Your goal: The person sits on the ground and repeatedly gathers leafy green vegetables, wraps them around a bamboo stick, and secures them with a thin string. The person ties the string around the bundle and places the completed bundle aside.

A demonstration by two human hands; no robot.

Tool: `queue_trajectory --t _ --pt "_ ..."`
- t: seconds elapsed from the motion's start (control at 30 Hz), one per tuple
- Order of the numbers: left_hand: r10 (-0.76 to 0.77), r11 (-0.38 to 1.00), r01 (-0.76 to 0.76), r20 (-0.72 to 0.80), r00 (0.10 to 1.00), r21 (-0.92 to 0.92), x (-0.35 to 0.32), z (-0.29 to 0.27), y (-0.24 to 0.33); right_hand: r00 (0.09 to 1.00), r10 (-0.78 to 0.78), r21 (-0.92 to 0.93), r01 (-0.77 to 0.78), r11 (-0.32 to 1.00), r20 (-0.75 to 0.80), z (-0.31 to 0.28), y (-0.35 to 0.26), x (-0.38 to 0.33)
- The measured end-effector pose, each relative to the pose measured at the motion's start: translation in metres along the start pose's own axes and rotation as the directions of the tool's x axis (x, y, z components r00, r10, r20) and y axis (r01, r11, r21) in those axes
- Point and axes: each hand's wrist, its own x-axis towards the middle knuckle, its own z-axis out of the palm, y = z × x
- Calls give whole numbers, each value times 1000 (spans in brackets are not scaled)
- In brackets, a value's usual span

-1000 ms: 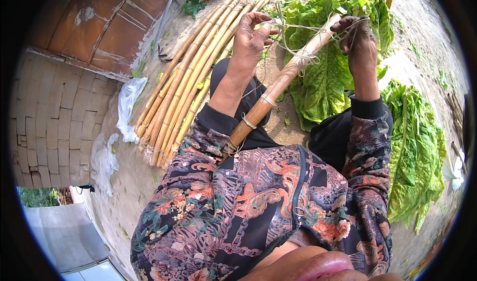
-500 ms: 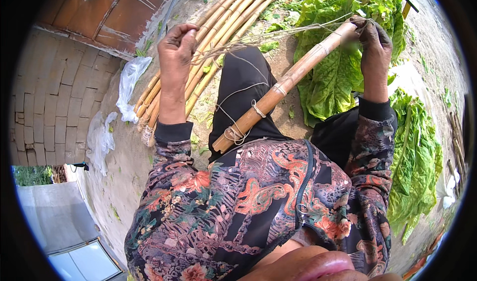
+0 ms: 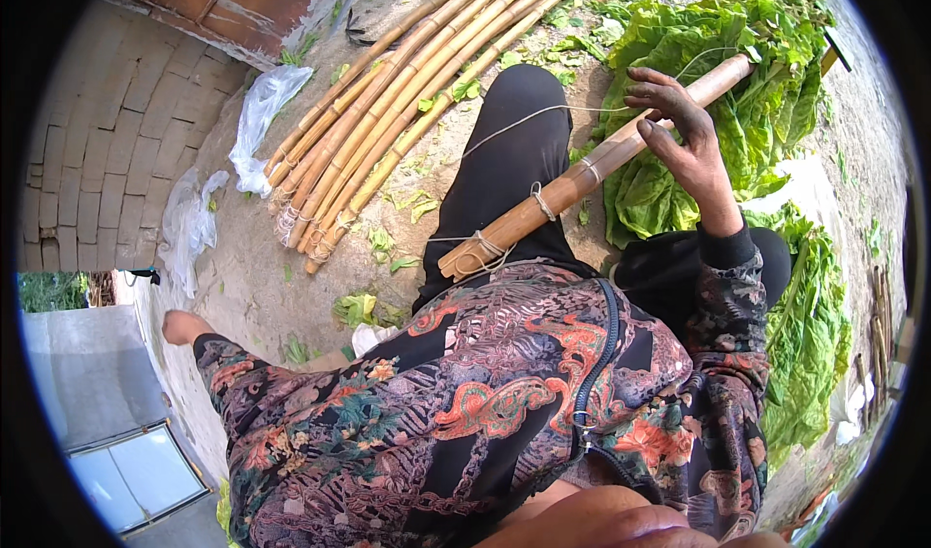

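A brown bamboo pole (image 3: 592,175), with cords tied around it, slants across my legs, its near end at my jacket. Over its upper part is my right hand (image 3: 684,126), fingers bent and spread, thumb apart. A thin string (image 3: 529,116) passes by those fingertips; whether they touch it is unclear. My left hand (image 3: 182,327) is stretched far out to the left, low over the ground, its fingers hidden from view. Large green leaves (image 3: 669,170) are piled beyond the pole on the right.
Several bamboo poles (image 3: 407,92) lie side by side at the upper left, cords at their near ends. Clear plastic sheets (image 3: 267,112) lie by the brick wall (image 3: 116,150). More green leaves (image 3: 800,354) lie at the right. Leaf scraps (image 3: 378,242) are scattered on the ground.
My left hand has swung from above the pole bundle down to the far left. The right hand has left the pole's far end, its fingers spreading. The stretched strings between them have gone.
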Motion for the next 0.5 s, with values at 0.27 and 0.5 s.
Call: queue_trajectory --t 0.27,0.5 --pt "356 860 -14 579 734 -510 -174 -38 51 988 145 -842 -115 526 -44 16 47 5" --pt "782 -575 133 -495 378 -807 -266 -378 452 991 28 -795 -122 594 -131 19 3 -13"
